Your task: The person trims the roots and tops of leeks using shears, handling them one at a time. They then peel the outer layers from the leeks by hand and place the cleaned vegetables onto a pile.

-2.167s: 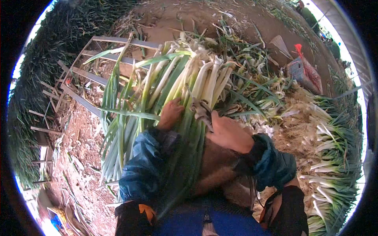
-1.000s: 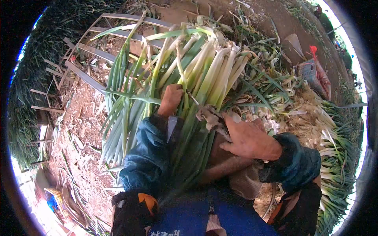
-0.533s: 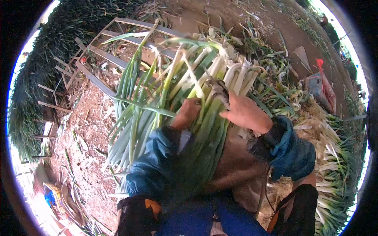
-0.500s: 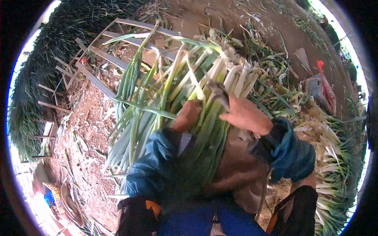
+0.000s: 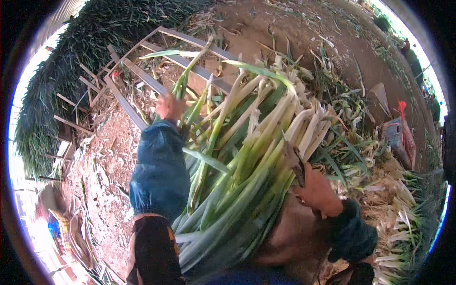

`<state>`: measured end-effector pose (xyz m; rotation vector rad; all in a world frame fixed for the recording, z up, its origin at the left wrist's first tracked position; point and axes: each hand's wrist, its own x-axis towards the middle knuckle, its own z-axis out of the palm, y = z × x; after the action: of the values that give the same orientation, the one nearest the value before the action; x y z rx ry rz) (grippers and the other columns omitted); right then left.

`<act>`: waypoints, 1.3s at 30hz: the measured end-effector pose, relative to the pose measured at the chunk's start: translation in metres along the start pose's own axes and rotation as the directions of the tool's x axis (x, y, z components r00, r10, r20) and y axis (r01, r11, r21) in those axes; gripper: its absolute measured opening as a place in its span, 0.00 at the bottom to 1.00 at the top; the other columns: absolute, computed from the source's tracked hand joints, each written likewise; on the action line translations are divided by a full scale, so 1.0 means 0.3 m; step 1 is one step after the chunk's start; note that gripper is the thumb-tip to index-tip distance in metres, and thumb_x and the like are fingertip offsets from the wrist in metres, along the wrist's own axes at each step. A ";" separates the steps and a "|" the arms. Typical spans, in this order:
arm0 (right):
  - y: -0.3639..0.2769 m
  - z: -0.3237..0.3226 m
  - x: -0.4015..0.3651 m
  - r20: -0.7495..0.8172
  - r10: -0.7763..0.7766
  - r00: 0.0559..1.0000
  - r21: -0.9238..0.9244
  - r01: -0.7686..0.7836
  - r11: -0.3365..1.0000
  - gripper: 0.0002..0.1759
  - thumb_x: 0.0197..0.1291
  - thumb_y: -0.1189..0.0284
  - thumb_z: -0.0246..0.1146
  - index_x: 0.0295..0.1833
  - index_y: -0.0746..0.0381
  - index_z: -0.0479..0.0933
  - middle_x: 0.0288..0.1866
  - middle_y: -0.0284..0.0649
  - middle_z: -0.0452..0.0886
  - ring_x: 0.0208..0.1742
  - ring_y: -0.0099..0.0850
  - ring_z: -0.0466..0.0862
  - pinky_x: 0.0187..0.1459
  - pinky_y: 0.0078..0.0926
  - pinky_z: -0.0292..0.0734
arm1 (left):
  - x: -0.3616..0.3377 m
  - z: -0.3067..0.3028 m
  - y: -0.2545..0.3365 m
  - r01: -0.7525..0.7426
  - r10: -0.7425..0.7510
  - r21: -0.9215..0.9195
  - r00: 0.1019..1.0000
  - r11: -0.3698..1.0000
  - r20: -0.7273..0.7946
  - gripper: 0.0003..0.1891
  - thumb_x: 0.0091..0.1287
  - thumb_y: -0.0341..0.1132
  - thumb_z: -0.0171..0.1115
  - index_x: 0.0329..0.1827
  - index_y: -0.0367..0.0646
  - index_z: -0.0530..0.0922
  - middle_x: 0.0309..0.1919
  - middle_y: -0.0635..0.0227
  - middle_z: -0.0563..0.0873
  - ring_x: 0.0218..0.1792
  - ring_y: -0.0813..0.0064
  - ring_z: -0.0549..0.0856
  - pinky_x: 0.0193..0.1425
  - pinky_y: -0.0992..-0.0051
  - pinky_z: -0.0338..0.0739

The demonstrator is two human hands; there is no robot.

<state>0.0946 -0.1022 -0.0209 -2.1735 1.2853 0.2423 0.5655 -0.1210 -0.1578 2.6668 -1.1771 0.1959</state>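
A large heap of leeks (image 5: 259,159) lies across in front of me, white ends toward the far right and green leaves toward my lap. Out at the heap's left side, my left hand (image 5: 171,105) is closed round the green stalk of a leek (image 5: 191,70), whose tip points up and away. My right hand (image 5: 323,190) grips a worn, grey-brown metal cutting tool (image 5: 291,156) at the heap's right edge. Its blade overlaps the pale stalks in this view, and its exact kind is unclear. Both forearms wear teal sleeves.
A slatted frame (image 5: 135,76) stands beyond the heap on the left. Dark green leaves are piled (image 5: 42,109) along the far left. Trimmings (image 5: 346,128) litter the right side. A bag with a red tie (image 5: 399,137) and rows of leeks (image 5: 403,228) lie farther right.
My left hand has left the middle of the heap and reached out left to a leek stalk. My right hand, still holding the tool, has shifted right and nearer me. The view has tilted.
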 end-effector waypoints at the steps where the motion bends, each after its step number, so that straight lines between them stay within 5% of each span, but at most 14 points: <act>1: 0.022 0.017 0.001 -0.013 0.018 1.000 0.017 -0.018 1.000 0.29 0.48 0.66 0.61 0.52 0.70 0.61 0.33 0.63 0.75 0.39 0.60 0.75 0.40 0.49 0.71 | -0.026 -0.028 -0.016 0.216 -0.211 -0.033 0.969 0.976 0.128 0.38 0.46 0.58 0.65 0.56 0.42 0.69 0.46 0.48 0.75 0.49 0.53 0.76 0.52 0.61 0.71; 3: 0.006 0.001 -0.014 -0.009 0.039 0.999 0.043 -0.039 0.998 0.31 0.48 0.66 0.61 0.54 0.71 0.60 0.33 0.63 0.75 0.39 0.61 0.75 0.40 0.49 0.70 | -0.050 0.280 -0.177 0.145 -0.136 0.080 0.984 0.986 -0.114 0.44 0.44 0.58 0.66 0.61 0.41 0.63 0.49 0.46 0.74 0.53 0.50 0.74 0.58 0.59 0.66; 4: -0.001 -0.006 -0.025 -0.005 0.053 0.999 0.061 -0.053 0.997 0.31 0.48 0.66 0.61 0.55 0.71 0.60 0.34 0.63 0.75 0.40 0.61 0.75 0.40 0.48 0.70 | -0.033 0.252 -0.211 0.177 -0.140 -0.183 0.970 0.967 0.198 0.46 0.44 0.59 0.66 0.63 0.41 0.60 0.53 0.44 0.72 0.55 0.49 0.72 0.59 0.58 0.66; 5: 0.002 -0.010 -0.027 0.015 0.038 0.999 0.084 -0.039 0.996 0.33 0.49 0.63 0.61 0.55 0.71 0.58 0.34 0.64 0.76 0.39 0.61 0.75 0.40 0.49 0.71 | -0.060 0.275 -0.221 0.066 -0.061 -0.119 0.997 0.991 0.038 0.38 0.52 0.52 0.61 0.61 0.39 0.61 0.48 0.45 0.76 0.51 0.49 0.76 0.53 0.57 0.70; 10: 0.024 0.003 -0.019 -0.026 -0.084 0.996 0.152 0.087 0.985 0.32 0.49 0.66 0.62 0.55 0.71 0.59 0.31 0.62 0.75 0.38 0.60 0.75 0.38 0.48 0.70 | -0.076 0.086 -0.162 -0.012 0.029 -0.102 0.986 0.995 0.164 0.20 0.57 0.33 0.50 0.55 0.47 0.69 0.35 0.49 0.82 0.37 0.47 0.80 0.38 0.54 0.74; 18: -0.062 -0.027 -0.107 -0.107 -0.263 0.959 0.095 0.274 0.957 0.33 0.51 0.64 0.64 0.55 0.73 0.58 0.29 0.59 0.74 0.33 0.55 0.76 0.32 0.46 0.68 | -0.597 -0.445 -0.034 -0.017 0.288 -0.488 0.825 0.873 0.486 0.26 0.51 0.32 0.57 0.56 0.40 0.70 0.40 0.51 0.81 0.41 0.60 0.81 0.47 0.65 0.73; 27: -0.114 0.041 -0.109 -0.148 -0.362 0.920 -0.022 0.363 0.931 0.30 0.49 0.63 0.64 0.49 0.72 0.60 0.28 0.60 0.75 0.34 0.58 0.76 0.36 0.48 0.71 | -0.922 -0.698 0.028 -0.224 0.641 -0.619 0.468 0.752 0.609 0.21 0.60 0.44 0.53 0.49 0.36 0.70 0.35 0.44 0.78 0.40 0.47 0.78 0.45 0.56 0.71; 30: -0.108 0.056 -0.090 -0.121 -0.354 0.927 -0.019 0.355 0.935 0.29 0.49 0.63 0.63 0.47 0.73 0.61 0.29 0.59 0.75 0.35 0.59 0.76 0.37 0.47 0.72 | -0.787 -0.783 0.123 -0.467 0.409 -0.291 0.173 0.835 0.896 0.26 0.63 0.55 0.49 0.43 0.36 0.75 0.35 0.47 0.79 0.41 0.51 0.80 0.45 0.57 0.72; 31: -0.105 0.049 -0.086 -0.119 -0.385 0.915 -0.020 0.385 0.923 0.29 0.49 0.63 0.63 0.47 0.73 0.61 0.29 0.59 0.75 0.36 0.59 0.76 0.37 0.47 0.72 | -0.713 -0.690 0.076 -0.422 0.515 -0.432 0.100 0.797 0.851 0.32 0.61 0.64 0.46 0.40 0.39 0.78 0.36 0.51 0.81 0.41 0.58 0.81 0.44 0.59 0.73; 32: -0.101 0.047 -0.087 -0.123 -0.383 0.916 -0.024 0.383 0.924 0.29 0.49 0.63 0.63 0.48 0.72 0.61 0.28 0.59 0.75 0.36 0.59 0.76 0.38 0.48 0.72 | -0.640 -0.653 0.103 -0.325 0.580 -0.513 0.158 0.795 0.799 0.31 0.62 0.63 0.47 0.41 0.41 0.79 0.35 0.55 0.82 0.38 0.63 0.81 0.44 0.59 0.73; 34: -0.091 0.060 -0.106 -0.132 -0.375 0.918 -0.024 0.375 0.927 0.29 0.49 0.63 0.63 0.48 0.72 0.60 0.28 0.59 0.75 0.36 0.59 0.76 0.38 0.48 0.72 | -0.494 -0.414 0.119 -0.602 0.739 -0.430 0.522 0.673 0.426 0.24 0.65 0.55 0.49 0.35 0.40 0.78 0.30 0.59 0.81 0.31 0.64 0.79 0.39 0.62 0.73; 35: -0.094 0.058 -0.115 -0.120 -0.340 0.933 -0.005 0.342 0.940 0.29 0.49 0.63 0.63 0.48 0.72 0.60 0.28 0.60 0.75 0.36 0.60 0.76 0.38 0.49 0.72 | -0.418 -0.286 0.149 -0.673 0.741 -0.321 0.552 0.666 0.383 0.24 0.64 0.54 0.51 0.37 0.37 0.76 0.30 0.56 0.80 0.31 0.62 0.79 0.37 0.63 0.73; 37: -0.098 0.043 -0.136 -0.092 -0.265 0.960 0.027 0.268 0.963 0.30 0.48 0.63 0.63 0.49 0.72 0.60 0.28 0.61 0.75 0.36 0.60 0.76 0.39 0.50 0.72 | -0.431 -0.178 0.205 -0.485 0.637 -0.484 0.739 0.728 0.217 0.22 0.62 0.51 0.53 0.43 0.38 0.74 0.32 0.52 0.80 0.35 0.57 0.80 0.39 0.61 0.74; 39: -0.075 0.033 -0.152 -0.071 -0.241 0.968 0.078 0.247 0.966 0.30 0.49 0.62 0.62 0.49 0.72 0.60 0.29 0.62 0.75 0.36 0.60 0.76 0.38 0.51 0.72 | -0.443 0.007 0.255 -0.297 0.325 -0.171 0.930 0.939 0.170 0.19 0.58 0.45 0.57 0.48 0.44 0.75 0.39 0.52 0.80 0.42 0.54 0.80 0.42 0.59 0.75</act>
<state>0.0914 -0.0549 0.0002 -2.2525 1.0257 0.0207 0.4197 -0.0770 -0.1763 2.4050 -1.6114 -0.1027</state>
